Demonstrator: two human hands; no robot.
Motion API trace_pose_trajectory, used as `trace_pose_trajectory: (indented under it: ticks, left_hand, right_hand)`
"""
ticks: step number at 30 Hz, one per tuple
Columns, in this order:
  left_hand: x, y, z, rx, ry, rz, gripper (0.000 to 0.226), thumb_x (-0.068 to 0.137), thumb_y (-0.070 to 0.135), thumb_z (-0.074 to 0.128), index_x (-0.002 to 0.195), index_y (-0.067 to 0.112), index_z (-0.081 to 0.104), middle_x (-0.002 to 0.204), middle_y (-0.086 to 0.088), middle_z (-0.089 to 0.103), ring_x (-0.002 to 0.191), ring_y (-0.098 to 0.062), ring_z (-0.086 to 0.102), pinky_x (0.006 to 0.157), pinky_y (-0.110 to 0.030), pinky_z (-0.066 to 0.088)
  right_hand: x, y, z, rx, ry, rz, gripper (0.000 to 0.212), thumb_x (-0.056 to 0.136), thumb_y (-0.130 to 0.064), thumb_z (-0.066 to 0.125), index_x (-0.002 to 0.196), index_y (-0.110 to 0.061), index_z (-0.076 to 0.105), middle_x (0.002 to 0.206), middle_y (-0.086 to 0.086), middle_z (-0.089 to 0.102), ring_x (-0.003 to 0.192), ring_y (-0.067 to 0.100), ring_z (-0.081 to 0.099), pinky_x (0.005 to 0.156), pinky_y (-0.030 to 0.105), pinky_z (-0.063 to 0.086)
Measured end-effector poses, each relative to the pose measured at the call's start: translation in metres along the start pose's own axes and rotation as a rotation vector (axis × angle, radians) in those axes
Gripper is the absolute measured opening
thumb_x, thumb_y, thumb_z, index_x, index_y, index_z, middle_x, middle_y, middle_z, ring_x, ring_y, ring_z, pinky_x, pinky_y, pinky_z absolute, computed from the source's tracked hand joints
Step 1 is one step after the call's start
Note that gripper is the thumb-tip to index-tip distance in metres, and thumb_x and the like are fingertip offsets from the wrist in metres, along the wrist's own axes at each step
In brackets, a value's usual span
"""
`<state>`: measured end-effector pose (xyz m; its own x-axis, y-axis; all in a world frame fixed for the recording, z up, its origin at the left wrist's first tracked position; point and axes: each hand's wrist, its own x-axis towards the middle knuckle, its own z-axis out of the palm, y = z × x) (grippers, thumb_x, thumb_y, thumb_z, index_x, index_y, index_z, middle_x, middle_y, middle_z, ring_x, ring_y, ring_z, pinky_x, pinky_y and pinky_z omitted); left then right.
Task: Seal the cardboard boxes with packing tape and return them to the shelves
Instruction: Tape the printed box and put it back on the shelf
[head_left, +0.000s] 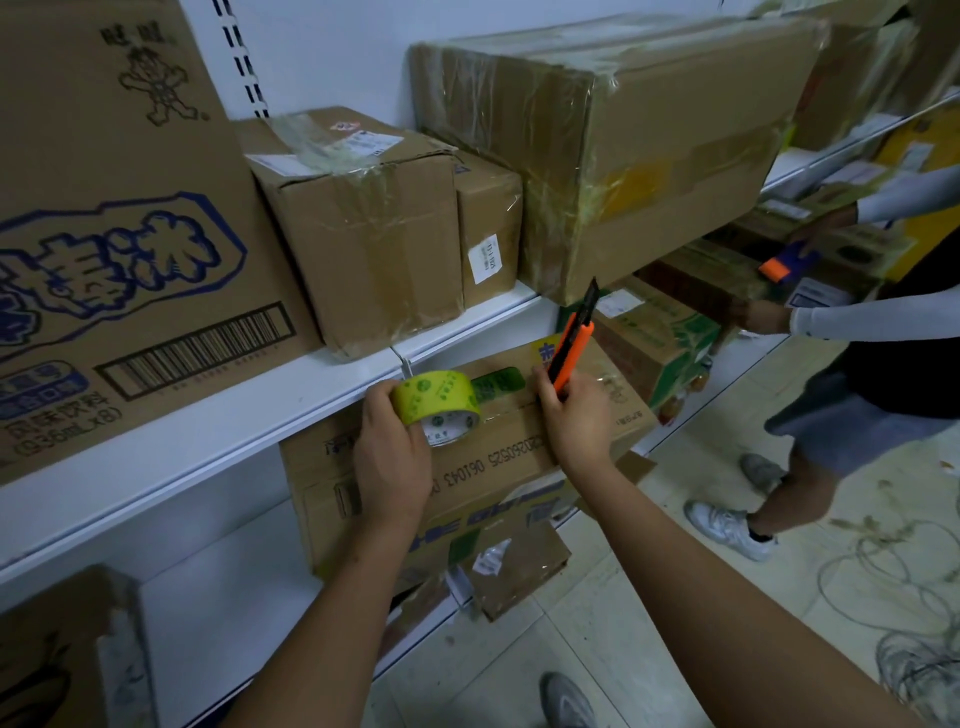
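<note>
A cardboard box (498, 462) with printed numbers sits half out of the lower shelf, just under the white shelf edge (260, 415). My left hand (389, 462) grips a yellow-green roll of packing tape (441, 405) against the box top. A strip of clear tape runs from the roll toward my right hand (576, 415), which holds an orange utility knife (574, 338) with its black blade pointing up.
Taped cardboard boxes (374, 223) fill the upper shelf; a large wrapped box (623, 145) overhangs its edge above the knife. Another person (857, 364) stands at right, handling boxes. Loose cardboard pieces (514, 566) and tangled strapping (909, 597) lie on the tiled floor.
</note>
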<state>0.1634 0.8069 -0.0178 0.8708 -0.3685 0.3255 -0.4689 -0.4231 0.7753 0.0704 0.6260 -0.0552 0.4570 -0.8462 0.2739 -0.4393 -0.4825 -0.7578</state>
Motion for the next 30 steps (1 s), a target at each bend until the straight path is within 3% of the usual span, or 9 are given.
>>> trace_pose_trajectory:
  ticks: [6,11,15,17,20,23,27,30]
  left_hand:
    - [-0.004,-0.012,-0.023,0.265,-0.12,0.21,0.048,0.083,-0.003,0.063,0.127,0.01,0.051,0.126,-0.013,0.057,0.105,-0.039,0.061,0.073,-0.044,0.048]
    - [0.002,-0.049,-0.08,0.477,-0.052,0.442,0.07,0.058,-0.013,0.073,0.119,0.012,0.05,0.111,-0.011,0.048,0.085,-0.04,0.062,0.051,-0.04,0.049]
    - [0.001,-0.07,-0.109,0.585,-0.013,0.513,0.086,0.051,-0.018,0.072,0.128,0.013,0.051,0.105,-0.011,0.042,0.092,-0.03,0.046,0.045,-0.037,0.046]
    - [0.0,-0.079,-0.122,0.631,-0.013,0.526,0.09,0.05,-0.018,0.074,0.132,0.012,0.052,0.103,-0.012,0.041,0.093,-0.031,0.043,0.045,-0.036,0.044]
    - [-0.003,-0.088,-0.143,0.69,-0.027,0.527,0.092,0.056,-0.015,0.077,0.139,0.016,0.053,0.099,-0.013,0.043,0.09,-0.033,0.045,0.051,-0.036,0.043]
    - [-0.002,-0.098,-0.161,0.763,-0.057,0.577,0.09,0.059,-0.009,0.08,0.14,0.021,0.055,0.095,-0.015,0.045,0.083,-0.035,0.048,0.062,-0.041,0.042]
    - [-0.011,-0.109,-0.169,0.779,-0.03,0.629,0.077,0.067,-0.01,0.054,0.137,0.021,0.057,0.091,-0.017,0.046,0.08,-0.032,0.041,0.063,-0.039,0.038]
    - [-0.014,-0.11,-0.169,0.809,-0.052,0.683,0.075,0.073,0.0,0.032,0.14,0.02,0.057,0.09,-0.014,0.044,0.08,-0.028,0.037,0.065,-0.035,0.022]
  right_hand:
    - [0.0,0.005,0.003,-0.126,0.028,-0.038,0.047,0.099,-0.058,0.04,0.063,-0.029,0.029,0.064,-0.003,0.043,0.056,0.015,0.043,0.05,0.03,0.027]
    - [0.004,0.009,0.008,-0.155,0.06,-0.081,0.051,0.098,-0.062,0.033,0.068,-0.022,0.044,0.068,0.0,0.05,0.061,0.018,0.052,0.049,0.031,0.034]
    - [0.01,0.004,0.008,-0.169,0.046,-0.118,0.042,0.102,-0.049,0.042,0.067,-0.026,0.04,0.066,-0.001,0.049,0.068,0.026,0.053,0.075,0.044,0.045]
    - [0.008,0.003,0.007,-0.203,0.059,-0.113,0.043,0.102,-0.048,0.042,0.067,-0.023,0.043,0.067,0.0,0.051,0.07,0.027,0.054,0.084,0.045,0.042]
    - [0.004,-0.001,0.005,-0.224,0.06,-0.104,0.038,0.103,-0.044,0.044,0.076,-0.019,0.052,0.069,0.0,0.051,0.077,0.03,0.057,0.086,0.043,0.036]
    - [-0.002,0.001,-0.001,-0.163,0.054,-0.105,0.039,0.103,-0.042,0.046,0.072,-0.019,0.05,0.066,-0.001,0.05,0.073,0.03,0.055,0.084,0.046,0.042]
    - [-0.014,0.013,-0.01,-0.08,0.063,-0.13,0.047,0.102,-0.042,0.047,0.062,-0.018,0.044,0.062,-0.001,0.049,0.065,0.024,0.051,0.072,0.049,0.047]
    - [-0.021,0.02,-0.013,-0.035,0.075,-0.118,0.051,0.101,-0.047,0.044,0.066,-0.01,0.05,0.065,0.004,0.052,0.065,0.024,0.052,0.069,0.049,0.048]
